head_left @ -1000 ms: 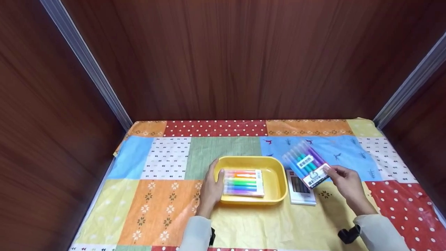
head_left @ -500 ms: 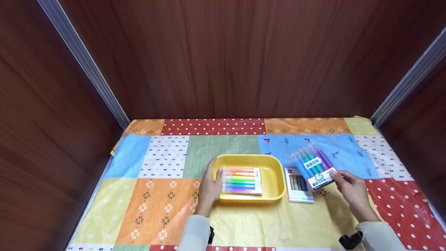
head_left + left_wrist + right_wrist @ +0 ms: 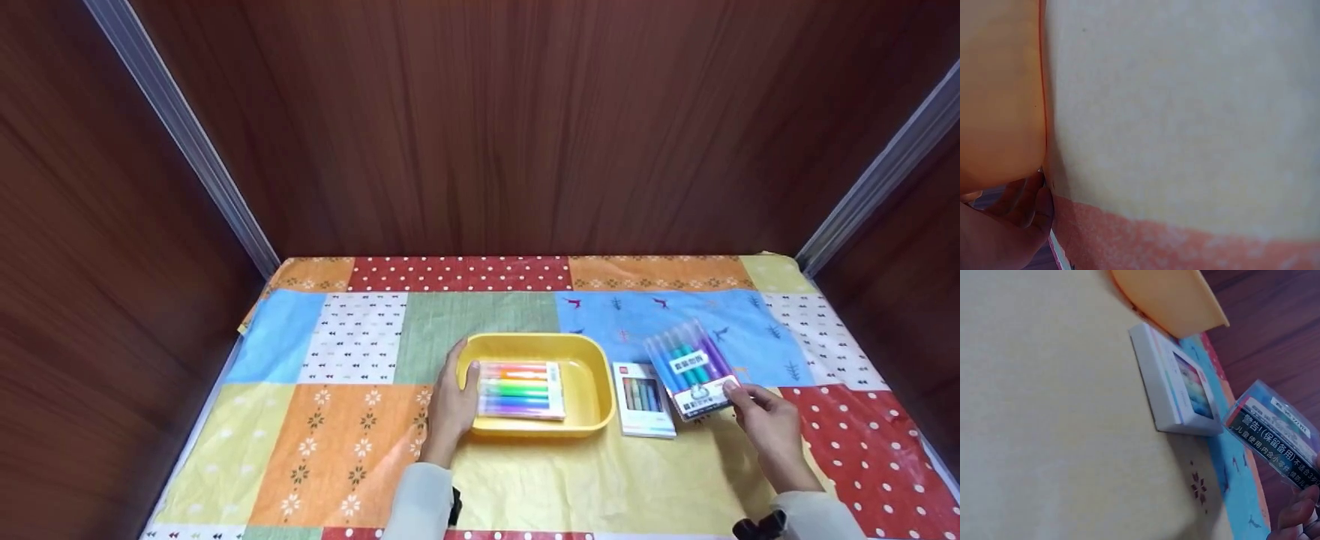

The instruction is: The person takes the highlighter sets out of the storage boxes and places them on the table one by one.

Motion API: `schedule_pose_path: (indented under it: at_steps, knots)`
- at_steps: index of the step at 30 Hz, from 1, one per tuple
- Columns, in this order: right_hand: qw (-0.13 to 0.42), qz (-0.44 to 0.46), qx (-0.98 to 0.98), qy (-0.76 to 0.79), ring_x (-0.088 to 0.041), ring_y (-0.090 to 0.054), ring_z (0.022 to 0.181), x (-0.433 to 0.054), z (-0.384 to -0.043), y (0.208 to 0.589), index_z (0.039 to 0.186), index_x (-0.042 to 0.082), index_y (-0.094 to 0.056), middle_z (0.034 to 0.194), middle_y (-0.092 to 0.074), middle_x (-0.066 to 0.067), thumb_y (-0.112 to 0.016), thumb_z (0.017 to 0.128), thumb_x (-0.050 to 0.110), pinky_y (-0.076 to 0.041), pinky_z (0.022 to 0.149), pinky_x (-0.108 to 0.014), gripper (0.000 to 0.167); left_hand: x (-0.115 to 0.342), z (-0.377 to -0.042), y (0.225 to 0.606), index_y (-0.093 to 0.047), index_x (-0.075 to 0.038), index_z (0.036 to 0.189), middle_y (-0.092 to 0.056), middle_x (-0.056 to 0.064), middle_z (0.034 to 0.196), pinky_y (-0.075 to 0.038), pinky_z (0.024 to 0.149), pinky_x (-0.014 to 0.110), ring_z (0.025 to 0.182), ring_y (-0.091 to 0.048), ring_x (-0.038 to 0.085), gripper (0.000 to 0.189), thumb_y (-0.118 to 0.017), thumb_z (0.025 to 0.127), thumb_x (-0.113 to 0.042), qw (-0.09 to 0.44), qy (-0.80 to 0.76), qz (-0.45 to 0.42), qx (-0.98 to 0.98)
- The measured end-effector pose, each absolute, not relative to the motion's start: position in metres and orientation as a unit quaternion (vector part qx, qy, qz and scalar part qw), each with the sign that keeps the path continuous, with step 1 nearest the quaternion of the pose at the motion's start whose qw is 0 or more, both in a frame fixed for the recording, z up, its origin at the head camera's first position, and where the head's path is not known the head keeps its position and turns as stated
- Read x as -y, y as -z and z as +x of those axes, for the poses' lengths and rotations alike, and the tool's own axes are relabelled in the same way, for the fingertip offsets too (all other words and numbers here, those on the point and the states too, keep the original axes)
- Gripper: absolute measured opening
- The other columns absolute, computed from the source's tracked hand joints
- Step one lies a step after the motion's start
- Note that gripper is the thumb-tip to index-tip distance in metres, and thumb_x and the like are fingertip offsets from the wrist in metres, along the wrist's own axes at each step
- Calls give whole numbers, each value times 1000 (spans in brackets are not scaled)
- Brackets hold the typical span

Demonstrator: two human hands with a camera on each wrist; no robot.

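The right hand (image 3: 771,427) pinches a clear marker pack (image 3: 684,367) by one corner above the tablecloth (image 3: 360,450), near a white windowed box (image 3: 643,405), while the left hand (image 3: 453,394) grips the left end of a yellow tray (image 3: 591,390) holding a rainbow marker pack (image 3: 519,390).

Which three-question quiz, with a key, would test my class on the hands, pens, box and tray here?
1. Fill the gap: In the head view, the left hand grips the yellow tray at its ____ end.
2. True or false: The right hand holds a clear pack of blue, green and purple pens.
3. Where does the white box lie in the head view?
A: inside the yellow tray
B: on the tablecloth, to the right of the yellow tray
C: in the right hand

Key: 1. left; 2. true; 3. B
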State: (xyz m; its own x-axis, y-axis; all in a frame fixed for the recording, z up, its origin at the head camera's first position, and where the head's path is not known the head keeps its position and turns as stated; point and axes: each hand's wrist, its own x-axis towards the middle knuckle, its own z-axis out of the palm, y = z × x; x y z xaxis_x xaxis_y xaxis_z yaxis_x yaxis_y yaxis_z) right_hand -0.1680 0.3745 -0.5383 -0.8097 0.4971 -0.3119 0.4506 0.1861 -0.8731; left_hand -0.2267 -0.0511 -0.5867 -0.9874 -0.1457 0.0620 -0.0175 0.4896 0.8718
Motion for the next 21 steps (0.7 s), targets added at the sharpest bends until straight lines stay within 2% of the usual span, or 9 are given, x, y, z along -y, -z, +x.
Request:
schedule_pose_path:
  at_steps: [7, 9, 15, 18, 21]
  knots:
    - [-2, -321, 772, -548, -3, -53, 84, -383, -163, 546, 123, 8, -67, 82, -57, 21, -61, 97, 49, -52, 71, -12, 49, 51, -226, 586, -37, -37, 154, -44, 4, 160, -39, 113, 64, 142, -47, 38, 49, -46, 106, -42, 64, 505, 44, 860]
    - [3, -329, 767, -551, -3, -53, 81, -384, -163, 550, 121, 9, -69, 79, -58, 20, -62, 97, 47, -52, 70, -13, 46, 51, -226, 586, -38, -36, 154, -45, 4, 159, -40, 112, 63, 142, -47, 38, 49, -46, 106, -42, 65, 506, 42, 859]
    - [21, -344, 759, -552, -2, -51, 73, -386, -162, 557, 96, 20, -75, 70, -58, 18, -64, 97, 42, -50, 66, -18, 24, 51, -226, 586, -39, -35, 154, -48, 5, 157, -44, 108, 62, 139, -50, 37, 49, -47, 106, -42, 66, 501, 42, 862]
    - [12, -348, 754, -557, -1, -52, 74, -388, -163, 558, 94, 21, -74, 70, -58, 18, -64, 97, 42, -50, 66, -18, 24, 51, -226, 587, -38, -36, 153, -47, 5, 157, -43, 109, 62, 140, -49, 37, 49, -47, 106, -41, 65, 502, 43, 861]
    - [-1, -355, 747, -563, -2, -53, 76, -390, -164, 559, 99, 19, -74, 72, -58, 19, -64, 96, 44, -50, 67, -19, 27, 52, -226, 587, -38, -36, 154, -47, 5, 158, -42, 111, 61, 141, -48, 37, 49, -47, 106, -40, 66, 504, 42, 860]
